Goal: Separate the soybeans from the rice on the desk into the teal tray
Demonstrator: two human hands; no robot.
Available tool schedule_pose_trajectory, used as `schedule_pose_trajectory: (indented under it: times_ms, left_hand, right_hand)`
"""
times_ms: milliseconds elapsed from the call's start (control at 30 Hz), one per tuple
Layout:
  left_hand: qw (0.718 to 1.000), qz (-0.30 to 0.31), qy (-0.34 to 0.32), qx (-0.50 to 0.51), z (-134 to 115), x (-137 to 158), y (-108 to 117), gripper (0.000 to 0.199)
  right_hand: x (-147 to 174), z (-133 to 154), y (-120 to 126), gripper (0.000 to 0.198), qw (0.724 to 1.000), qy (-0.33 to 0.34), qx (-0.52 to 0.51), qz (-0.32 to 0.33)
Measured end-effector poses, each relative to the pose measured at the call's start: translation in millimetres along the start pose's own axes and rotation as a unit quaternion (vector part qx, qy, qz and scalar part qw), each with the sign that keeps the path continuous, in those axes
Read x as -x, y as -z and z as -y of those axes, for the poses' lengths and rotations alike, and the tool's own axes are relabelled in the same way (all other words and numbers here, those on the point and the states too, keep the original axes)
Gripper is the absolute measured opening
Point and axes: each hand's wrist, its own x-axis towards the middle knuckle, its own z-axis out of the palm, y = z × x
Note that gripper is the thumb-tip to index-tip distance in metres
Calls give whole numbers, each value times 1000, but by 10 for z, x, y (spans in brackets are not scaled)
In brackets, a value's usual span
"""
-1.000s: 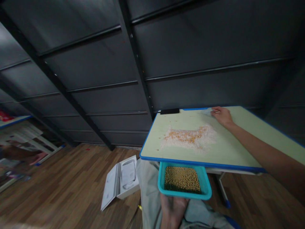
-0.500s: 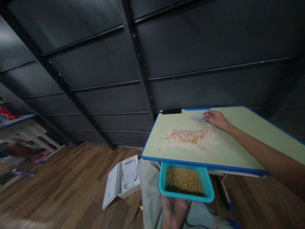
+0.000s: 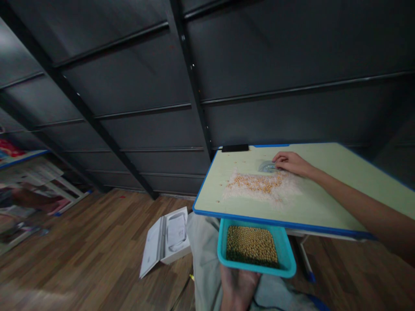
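Observation:
My left hand (image 3: 239, 283) is under a turquoise plastic basket (image 3: 289, 255) and supports it from below, just in front of the table edge. Round yellow beans (image 3: 253, 242), which look like soybeans, fill its bottom, with darker green ones along the near side. Over the table, my right hand (image 3: 290, 163) has its fingers closed at the edge of a clear, round plastic piece (image 3: 266, 166); whether it is a lid or a shallow dish I cannot tell. Right in front of it spreads a pile of white rice-like grains (image 3: 285, 196) mixed with orange-yellow kernels (image 3: 256, 183).
The pale green table (image 3: 343, 181) has a blue rim and a black strip (image 3: 235, 148) at its back left corner. An open white box (image 3: 175, 237) lies on the wooden floor. At far left is another table (image 3: 29, 157) with a person's foot beneath; a dark panelled wall stands behind.
My right hand has drawn slightly closer to the pile with the clear plastic piece, whose round outline now shows more. The basket stays held in my left hand, with only a slight shift.

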Motion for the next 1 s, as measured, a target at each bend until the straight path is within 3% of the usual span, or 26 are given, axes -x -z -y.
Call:
schedule_pose_trajectory:
  times_ms: [233,833,1000]
  left_hand:
    - [1000,16,13,-4,-24,-11,-62,51]
    - [1000,12,17,-15,-28,14,-119,53]
    - [999,-7,22,-25,-39,17,-281,51]
  right_hand:
    - [50,104,-134,22,998,31,-40,31]
    - [192,406,-356,21,995,69,-70,30]
    - [247,498,-408,20,994,84,-64,30]
